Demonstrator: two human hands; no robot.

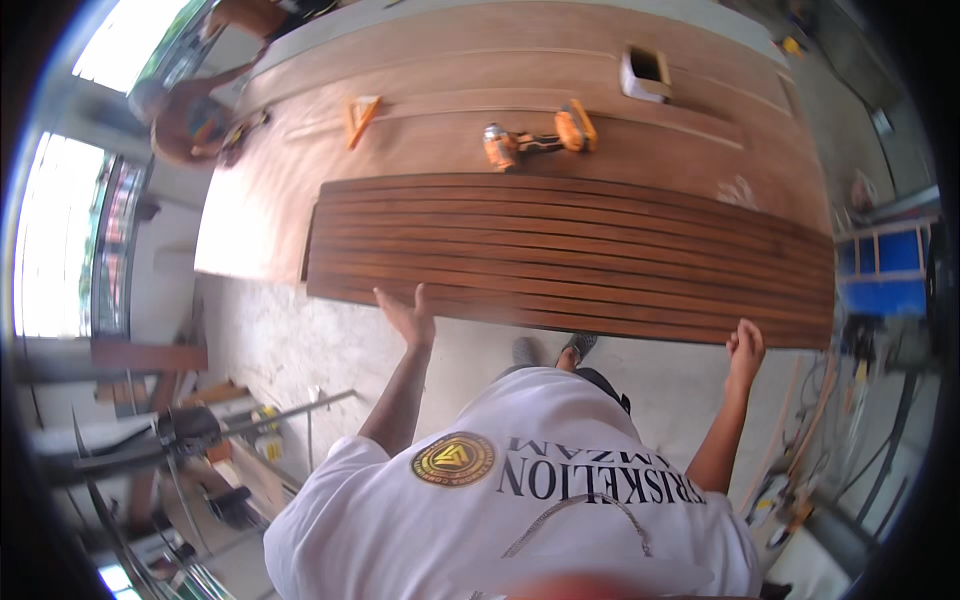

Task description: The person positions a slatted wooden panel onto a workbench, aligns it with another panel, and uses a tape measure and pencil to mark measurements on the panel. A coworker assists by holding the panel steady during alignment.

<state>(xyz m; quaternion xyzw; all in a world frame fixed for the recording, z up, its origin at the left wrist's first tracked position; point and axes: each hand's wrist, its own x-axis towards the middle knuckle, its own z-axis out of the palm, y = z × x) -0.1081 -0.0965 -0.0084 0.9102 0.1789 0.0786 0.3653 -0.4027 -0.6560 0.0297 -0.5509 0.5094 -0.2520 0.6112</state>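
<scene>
A long panel of dark reddish-brown wooden slats [560,245], with black lines between them, lies on the near side of a large brown worktable [420,80]. Its front edge faces me. At that edge, left of centre, my left hand [408,318] has thumb and fingers spread apart, the fingertips overlapping the rim. My right hand [745,348] is farther along the same edge, near the panel's right end, with its fingers curled at the rim. Behind the panel lies an orange and black cordless drill [510,146], blurred.
An orange triangular tool [361,120] and an open box [645,74] sit farther back on the table. Another person [190,120] is at the far left edge. Metal stands and timber [220,430] crowd the left floor; a blue rack [885,260] stands right.
</scene>
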